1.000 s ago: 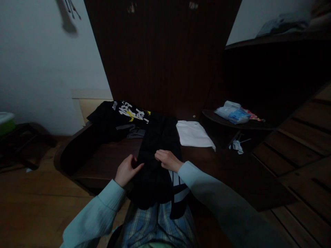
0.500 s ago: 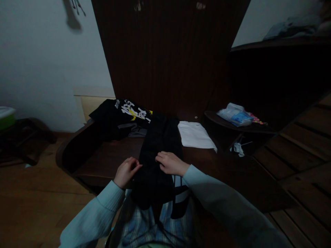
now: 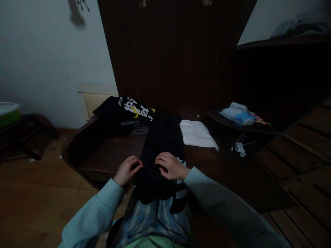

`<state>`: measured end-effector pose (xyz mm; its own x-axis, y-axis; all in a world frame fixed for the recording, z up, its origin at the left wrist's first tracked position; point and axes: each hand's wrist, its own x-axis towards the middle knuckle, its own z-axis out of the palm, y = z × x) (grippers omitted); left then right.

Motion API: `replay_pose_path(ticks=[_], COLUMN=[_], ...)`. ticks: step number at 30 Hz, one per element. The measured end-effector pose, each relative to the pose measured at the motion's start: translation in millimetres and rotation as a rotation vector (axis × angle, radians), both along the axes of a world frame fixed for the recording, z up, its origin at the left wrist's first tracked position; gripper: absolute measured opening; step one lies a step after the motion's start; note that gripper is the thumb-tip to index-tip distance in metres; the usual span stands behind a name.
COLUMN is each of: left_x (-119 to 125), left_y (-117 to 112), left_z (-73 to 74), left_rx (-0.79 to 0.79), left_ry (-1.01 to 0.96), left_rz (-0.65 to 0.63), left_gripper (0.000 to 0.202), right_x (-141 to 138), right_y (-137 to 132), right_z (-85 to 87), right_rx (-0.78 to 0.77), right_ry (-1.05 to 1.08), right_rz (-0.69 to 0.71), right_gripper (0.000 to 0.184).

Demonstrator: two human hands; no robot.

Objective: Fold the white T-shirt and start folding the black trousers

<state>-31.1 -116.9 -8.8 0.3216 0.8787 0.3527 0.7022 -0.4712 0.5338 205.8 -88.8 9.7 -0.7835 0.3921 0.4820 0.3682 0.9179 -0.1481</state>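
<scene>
A long black garment (image 3: pixel 161 137), which looks like a pair of trousers, stretches from the bench over my lap. Pale grey stripes show on its right side near my knees. At its left edge, my left hand (image 3: pixel 128 169) is closed, thumb and fingers pinching the dark cloth. My right hand (image 3: pixel 171 166) lies on the middle of it with curled fingers gripping the fabric; the fold between the fingertips is too dark to see clearly. Behind, a black shirt (image 3: pixel 111 110) with white and yellow lettering lies at the left, and a folded white cloth (image 3: pixel 198 133) at the right.
The dark wooden bench (image 3: pixel 106 153) has a curved arm on its left. To the right, a small shelf (image 3: pixel 219 119) bears a plastic packet (image 3: pixel 238 114). A tall dark panel (image 3: pixel 170 62) rises behind. A green tub (image 3: pixel 9 115) stands at far left.
The view has shifted slightly. The black garment's near end has drawn back a little from my lap, and my right thumb is further from its fingers. Both hands stay at the cloth.
</scene>
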Motion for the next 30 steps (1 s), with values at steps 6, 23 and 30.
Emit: replay_pose_path(ticks=[6,23,30], left_x=[5,-4,-3], left_y=[-4,-2,-1], left_z=[-0.9,7.2,6.0], left_rx=[0.035,-0.121,-0.087], left_ry=[0.025,-0.258,-0.230], left_rz=[0.008,0.116,0.152], left_gripper=[0.019,0.021,0.020], right_x=[2,8,8], right_y=[1,2,4], right_z=[-3.4,-5.0,-8.4], right_rx=[0.069,0.301,0.304], right_ry=[0.021,-0.033,0.044], right_rz=[0.043,-0.037,-0.011], right_gripper=[0.012,0.024,0.025])
